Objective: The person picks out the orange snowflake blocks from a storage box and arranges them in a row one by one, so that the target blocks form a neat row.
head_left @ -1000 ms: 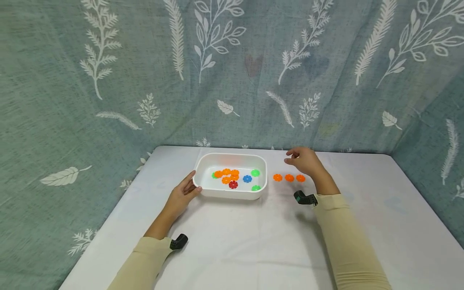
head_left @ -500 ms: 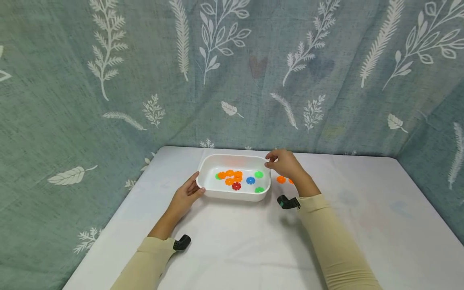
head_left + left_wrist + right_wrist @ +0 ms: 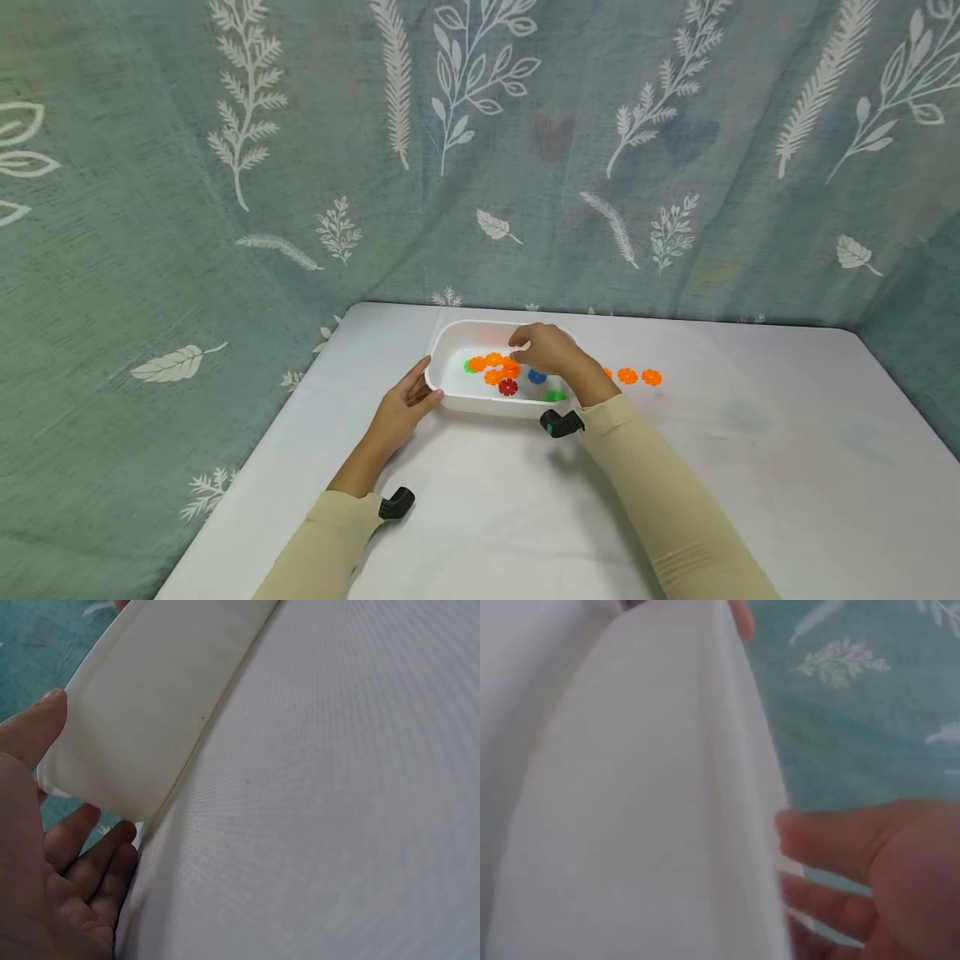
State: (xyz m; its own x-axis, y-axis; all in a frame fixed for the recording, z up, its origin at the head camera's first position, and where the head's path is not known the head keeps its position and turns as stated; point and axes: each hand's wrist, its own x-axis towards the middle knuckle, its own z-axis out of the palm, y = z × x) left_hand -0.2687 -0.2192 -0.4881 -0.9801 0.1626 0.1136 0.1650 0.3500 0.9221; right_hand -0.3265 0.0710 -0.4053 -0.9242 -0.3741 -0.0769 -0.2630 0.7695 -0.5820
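Note:
My left hand (image 3: 395, 417) grips the left end of a white plastic basin (image 3: 480, 405), its thumb at the near corner. In the left wrist view the thumb lies at the rim of the basin (image 3: 157, 705), with fingers bent near the corner. Over the basin's right half, my right hand (image 3: 553, 352) reaches in with thumb and fingers apart, pointing left. No held thing shows there; the basin wall (image 3: 637, 787) hides the fingertips in the right wrist view. Inside lie several orange notched discs (image 3: 493, 377), a red disc (image 3: 507, 387), a partly covered blue disc (image 3: 537, 377) and green discs (image 3: 555, 396).
Right of the basin, a row of orange discs (image 3: 652, 377) lies on the white-covered table (image 3: 480, 517), one partly behind the right wrist. A green leaf-patterned curtain (image 3: 555, 250) hangs behind the table's far edge.
My right hand has moved left from above the row of orange discs, across the basin's right rim, to over its inside. The left hand keeps hold of the basin. The head view has shifted slightly.

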